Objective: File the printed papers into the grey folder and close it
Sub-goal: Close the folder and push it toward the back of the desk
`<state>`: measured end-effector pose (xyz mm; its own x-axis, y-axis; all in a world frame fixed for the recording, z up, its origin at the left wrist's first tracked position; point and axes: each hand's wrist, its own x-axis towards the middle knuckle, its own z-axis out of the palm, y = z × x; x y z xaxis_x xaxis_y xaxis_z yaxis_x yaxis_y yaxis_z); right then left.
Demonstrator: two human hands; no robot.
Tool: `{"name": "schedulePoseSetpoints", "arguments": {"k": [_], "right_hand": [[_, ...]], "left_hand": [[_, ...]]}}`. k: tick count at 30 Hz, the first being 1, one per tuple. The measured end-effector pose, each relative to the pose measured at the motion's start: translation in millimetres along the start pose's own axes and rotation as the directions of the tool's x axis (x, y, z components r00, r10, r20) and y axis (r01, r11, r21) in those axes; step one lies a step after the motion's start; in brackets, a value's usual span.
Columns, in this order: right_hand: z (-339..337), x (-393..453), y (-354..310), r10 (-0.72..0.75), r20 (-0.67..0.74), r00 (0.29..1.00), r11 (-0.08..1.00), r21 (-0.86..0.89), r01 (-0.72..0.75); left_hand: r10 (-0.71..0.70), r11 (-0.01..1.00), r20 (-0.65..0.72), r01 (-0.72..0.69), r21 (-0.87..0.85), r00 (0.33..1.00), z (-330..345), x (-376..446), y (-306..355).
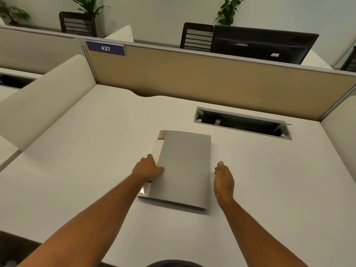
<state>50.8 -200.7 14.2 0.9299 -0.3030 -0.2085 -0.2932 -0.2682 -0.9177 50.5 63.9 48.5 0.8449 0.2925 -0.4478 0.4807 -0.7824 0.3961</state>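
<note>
A pale tabletop (77,170) spread out below me, with a low cream divider (42,101) along its far left side. On the tan partition (192,74) at the far edge, a small dark blue sign (105,48) read 437.

My left hand (148,167) lay just left of centre, fingers curled and pressing on the left edge of the grey folder (183,168). I could not tell whether the fingers gripped the cover or only held it down. The folder lay flat on the tabletop in the middle, its cover down, slightly skewed. A narrow strip of the printed papers (156,149) showed along its left edge, poking out from under the cover, with a shiny corner near my wrist.

My right hand (223,180) was just beside the folder's right edge, loosely open and holding nothing, palm turned towards the folder, apart from it.

Farther right, a long cable hatch (242,123) was sunk into the tabletop, its lid raised. Beyond the partition stood a dark monitor (262,45), dark chairs (196,36) and leafy plants (228,10).
</note>
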Motion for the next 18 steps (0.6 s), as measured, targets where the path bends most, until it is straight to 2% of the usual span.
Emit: {"name": "schedulePoseSetpoints", "arguments": {"k": [1, 4, 7, 10, 13, 15, 18], "right_hand": [[-1.1, 0.4, 3.4, -0.049, 0.007, 0.999, 0.993, -0.108, 0.050], [-0.5, -0.4, 15.9, -0.131, 0.157, 0.979, 0.891, -0.414, 0.186], [8.8, -8.1, 17.8, -0.151, 0.226, 0.962, 0.784, -0.566, 0.256], [22.6, -19.2, 11.3, -0.167, 0.271, 0.948, 0.766, -0.569, 0.298], [31.2, -25.9, 11.6, -0.179, 0.276, 0.944, 0.786, -0.537, 0.306], [33.4, -28.6, 13.1, -0.195, 0.232, 0.953, 0.814, -0.504, 0.289], [30.4, -28.9, 16.3, -0.211, 0.075, 0.975, 0.853, -0.473, 0.221]], "left_hand": [[-0.016, 0.999, -0.030, 0.017, 0.032, 0.999, 4.7, 0.3, -0.6], [-0.050, 0.995, -0.085, 0.057, 0.078, 0.995, 16.1, 1.4, 1.7], [-0.113, 0.992, -0.095, 0.117, 0.037, 0.989, 21.9, 6.3, 5.8], [-0.191, 0.976, -0.059, 0.183, -0.115, 0.980, 20.0, 13.3, 3.4], [-0.167, 0.874, 0.034, 0.164, -0.458, 0.985, 18.2, 18.5, -3.9], [-0.113, 0.823, 0.027, 0.109, -0.558, 0.993, 18.1, 16.2, -6.2], [-0.021, 0.740, 0.009, 0.021, -0.673, 1.000, 15.9, 16.1, -7.9]]}}
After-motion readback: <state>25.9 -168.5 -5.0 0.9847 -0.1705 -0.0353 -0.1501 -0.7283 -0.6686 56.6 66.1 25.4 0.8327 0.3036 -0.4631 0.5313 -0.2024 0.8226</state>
